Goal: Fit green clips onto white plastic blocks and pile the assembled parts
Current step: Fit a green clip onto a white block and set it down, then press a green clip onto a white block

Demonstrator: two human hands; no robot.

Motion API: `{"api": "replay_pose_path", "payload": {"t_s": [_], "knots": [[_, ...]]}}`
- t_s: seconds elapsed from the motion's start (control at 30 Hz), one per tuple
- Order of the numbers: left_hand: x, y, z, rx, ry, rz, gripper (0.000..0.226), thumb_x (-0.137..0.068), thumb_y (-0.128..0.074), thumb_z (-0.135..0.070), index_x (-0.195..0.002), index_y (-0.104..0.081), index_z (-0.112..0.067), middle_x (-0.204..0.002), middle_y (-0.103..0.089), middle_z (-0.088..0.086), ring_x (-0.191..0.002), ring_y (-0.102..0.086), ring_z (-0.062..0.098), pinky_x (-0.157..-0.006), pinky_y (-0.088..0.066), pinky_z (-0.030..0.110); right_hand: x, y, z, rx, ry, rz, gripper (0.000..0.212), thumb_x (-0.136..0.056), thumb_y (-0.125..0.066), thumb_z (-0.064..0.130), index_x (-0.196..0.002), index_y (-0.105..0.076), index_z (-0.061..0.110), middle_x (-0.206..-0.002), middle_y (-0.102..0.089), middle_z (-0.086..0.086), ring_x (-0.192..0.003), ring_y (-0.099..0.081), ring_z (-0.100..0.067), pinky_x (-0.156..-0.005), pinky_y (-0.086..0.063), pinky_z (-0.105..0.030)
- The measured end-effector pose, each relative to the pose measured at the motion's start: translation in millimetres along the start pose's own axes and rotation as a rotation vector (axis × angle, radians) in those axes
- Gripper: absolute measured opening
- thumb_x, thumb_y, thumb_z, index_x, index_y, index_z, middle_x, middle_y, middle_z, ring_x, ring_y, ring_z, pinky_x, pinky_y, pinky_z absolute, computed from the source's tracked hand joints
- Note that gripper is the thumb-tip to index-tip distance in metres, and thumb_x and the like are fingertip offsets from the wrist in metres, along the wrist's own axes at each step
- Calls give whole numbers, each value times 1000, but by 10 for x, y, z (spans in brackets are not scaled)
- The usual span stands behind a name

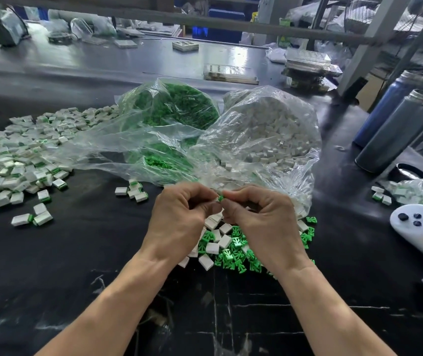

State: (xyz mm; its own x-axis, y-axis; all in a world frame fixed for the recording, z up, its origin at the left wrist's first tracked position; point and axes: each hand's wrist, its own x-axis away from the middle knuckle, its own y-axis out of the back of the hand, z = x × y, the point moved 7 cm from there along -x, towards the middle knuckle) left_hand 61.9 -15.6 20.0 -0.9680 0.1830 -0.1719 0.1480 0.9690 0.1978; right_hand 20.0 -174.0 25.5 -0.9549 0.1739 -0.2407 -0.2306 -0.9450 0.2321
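My left hand (179, 217) and my right hand (261, 222) meet fingertip to fingertip over the black table. Between them they pinch a small green clip (221, 198), which sits against a white block mostly hidden by the fingers. Under my hands lies a loose heap of green clips (236, 253) mixed with white blocks (213, 247). A wide pile of assembled parts (17, 160), white with green edges, spreads over the left of the table. Behind my hands stand a clear bag of green clips (171, 106) and a clear bag of white blocks (269, 129).
Two tall dark bottles (398, 132) stand at the right. A white handheld device (421, 232) lies at the right edge beside a small bag of parts (421, 191). Stacked trays (308, 68) and clutter fill the back. Bare black table (89, 265) shows in front left.
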Motion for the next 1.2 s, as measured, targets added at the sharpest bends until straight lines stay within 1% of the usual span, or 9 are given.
{"api": "replay_pose_path", "payload": {"t_s": [0.13, 0.23, 0.3, 0.43, 0.53, 0.67, 0.87, 1.0, 1.2], "knots": [[16, -52, -80, 47, -27, 20, 18, -88, -80, -5, -86, -78, -23, -83, -78, -9, -81, -74, 3, -74, -57, 16, 25, 63, 4, -150, -66, -50, 7, -98, -72, 19, -96, -78, 17, -85, -78, -7, -72, -74, -26, -67, -64, -37], [-18, -48, -107, -8, -43, 15, 14, -88, -82, -15, -86, -78, -28, -90, -75, -11, -86, -71, 10, -78, -59, 26, -3, 62, -8, -204, -161, -96, 38, -109, -51, 40, -96, -74, 11, -83, -76, -15, -57, -63, -24, -45, -48, -28], [-16, -60, -127, 4, -60, 9, 15, -84, -85, -15, -82, -78, -29, -97, -70, -13, -89, -68, 6, -76, -56, 22, -14, 18, -51, -241, -266, -74, 60, -110, -40, 52, -85, -75, 11, -75, -75, -15, -49, -56, -17, -39, -38, -21], [-14, -146, -175, 27, -65, 38, 15, -83, -85, -15, -82, -78, -28, -107, -68, -14, -96, -68, 4, -78, -53, 20, 9, -128, -82, -220, -358, 14, 72, -106, -32, 64, -61, -73, 25, -59, -65, -4, -48, -52, -13, -41, -38, -20], [-18, -183, -175, 55, -50, 47, 17, -85, -84, -12, -83, -78, -27, -105, -70, -12, -87, -71, 4, -75, -54, 17, -10, -182, -48, -186, -328, 25, 74, -107, -29, 63, -53, -65, 28, -51, -52, 2, -41, -44, -7, -38, -33, -18], [11, -226, -155, 108, -22, 74, 14, -89, -81, -10, -85, -79, -23, -95, -77, -8, -78, -76, 12, -71, -60, 24, -31, -187, -83, -157, -327, -19, 76, -111, -25, 53, -49, -65, 34, -46, -49, 9, -39, -41, -6, -38, -32, -19], [37, -254, -192, 186, -25, 35, 11, -88, -80, -5, -87, -81, -17, -84, -80, -4, -80, -77, 13, -70, -58, 19, -70, -144, -52, -2, -222, -128, 66, -101, -23, 50, -51, -65, 43, -45, -55, 17, -43, -51, 3, -45, -39, -17], [27, -250, -202, 237, -15, 38, 9, -87, -82, -6, -88, -81, -15, -86, -81, -3, -81, -78, 13, -70, -58, 18, -64, -153, -32, -62, -173, -155, 68, -104, -24, 46, -51, -66, 44, -45, -54, 21, -44, -51, 5, -43, -37, -10], [24, -238, -172, 193, -30, 69, 7, -87, -81, -7, -90, -79, -13, -89, -80, -3, -86, -77, 14, -77, -61, 23, -62, -205, -153, -245, -255, -125, 64, -97, -29, 56, -51, -66, 32, -42, -45, 13, -37, -39, -1, -40, -31, -18]]}}
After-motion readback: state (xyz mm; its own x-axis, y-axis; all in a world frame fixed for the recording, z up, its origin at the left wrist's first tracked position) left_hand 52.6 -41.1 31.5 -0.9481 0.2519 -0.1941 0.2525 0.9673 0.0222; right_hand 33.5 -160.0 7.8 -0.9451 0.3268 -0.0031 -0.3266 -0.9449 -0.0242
